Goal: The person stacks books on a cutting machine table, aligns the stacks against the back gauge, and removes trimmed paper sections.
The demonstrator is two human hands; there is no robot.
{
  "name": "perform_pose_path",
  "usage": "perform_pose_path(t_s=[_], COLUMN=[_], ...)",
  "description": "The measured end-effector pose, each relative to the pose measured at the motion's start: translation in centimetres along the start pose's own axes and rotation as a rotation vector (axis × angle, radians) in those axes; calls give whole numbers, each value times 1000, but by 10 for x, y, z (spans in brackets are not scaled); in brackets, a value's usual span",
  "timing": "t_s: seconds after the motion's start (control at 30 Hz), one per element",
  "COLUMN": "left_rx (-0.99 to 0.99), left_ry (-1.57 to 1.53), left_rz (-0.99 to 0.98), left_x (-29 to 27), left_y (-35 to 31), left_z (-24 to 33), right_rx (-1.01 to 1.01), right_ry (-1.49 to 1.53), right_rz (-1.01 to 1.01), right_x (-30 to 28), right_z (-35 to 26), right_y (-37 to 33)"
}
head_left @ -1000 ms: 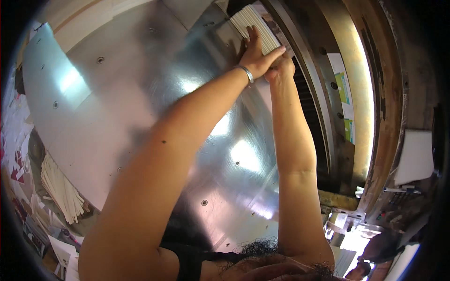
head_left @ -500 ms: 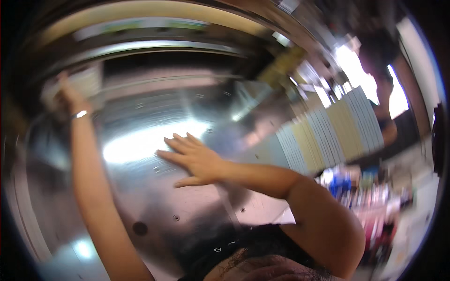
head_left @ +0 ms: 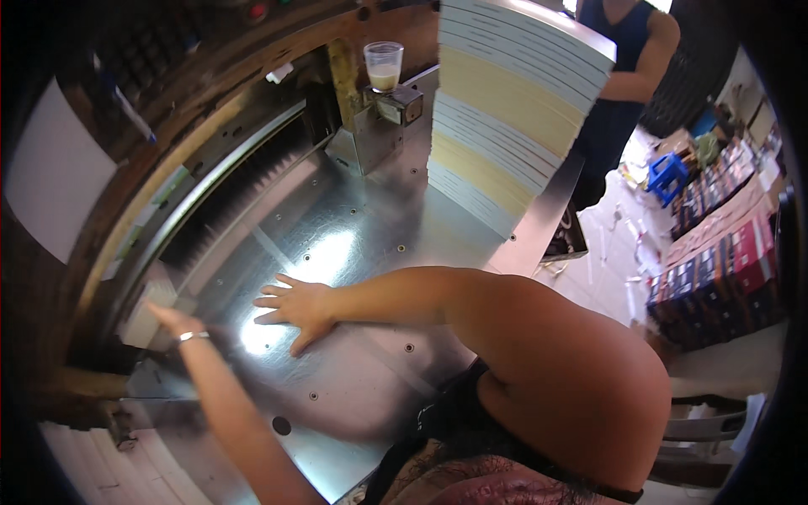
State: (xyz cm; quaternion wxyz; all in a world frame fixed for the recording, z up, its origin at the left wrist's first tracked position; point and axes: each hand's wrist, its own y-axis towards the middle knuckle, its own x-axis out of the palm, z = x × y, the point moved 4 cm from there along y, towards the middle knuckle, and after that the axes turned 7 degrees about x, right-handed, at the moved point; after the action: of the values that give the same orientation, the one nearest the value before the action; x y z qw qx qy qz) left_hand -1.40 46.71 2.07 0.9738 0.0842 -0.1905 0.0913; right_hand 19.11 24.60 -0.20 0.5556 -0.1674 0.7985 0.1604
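A pale block (head_left: 145, 326), seemingly a small stack of sheets, sits at the left side of the metal counter (head_left: 370, 227), by the dark slot (head_left: 236, 189) of the machine. Its longer side appears to slant from lower left to upper right in the view, roughly along the slot; blur hides which end is which. The block lies at the fingertips of the left hand (head_left: 175, 320) and well apart from the right hand (head_left: 296, 310), out to its left.

The left hand, a bright band (head_left: 194, 336) at its wrist, is extended, its fingers stretched toward the block and overlapping its near side; they seem to touch it without curling around it, though the thumb's position cannot be told. The right hand is spread wide, palm down, fingers apart and holding nothing, at the counter's surface; how firmly it rests there cannot be told.

Beyond the right hand, a tall stack of paper (head_left: 513, 109) with yellowish and whitish bands stands on the counter. Behind it is a person in a dark sleeveless top (head_left: 614, 118). A clear cup (head_left: 384, 61) holding something pale stands on a metal bracket (head_left: 397, 107).
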Motion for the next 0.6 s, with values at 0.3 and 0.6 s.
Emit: perform_pose_path(t_s=[0.3, 0.6], left_rx=[314, 674], left_ry=[374, 208], left_rz=[-465, -998], left_x=[181, 339], left_y=[-207, -362], left_z=[68, 107], right_rx=[149, 164], right_ry=[838, -292], right_rz=[458, 1624], right_x=[-7, -238], right_z=[4, 22], right_y=[-105, -406])
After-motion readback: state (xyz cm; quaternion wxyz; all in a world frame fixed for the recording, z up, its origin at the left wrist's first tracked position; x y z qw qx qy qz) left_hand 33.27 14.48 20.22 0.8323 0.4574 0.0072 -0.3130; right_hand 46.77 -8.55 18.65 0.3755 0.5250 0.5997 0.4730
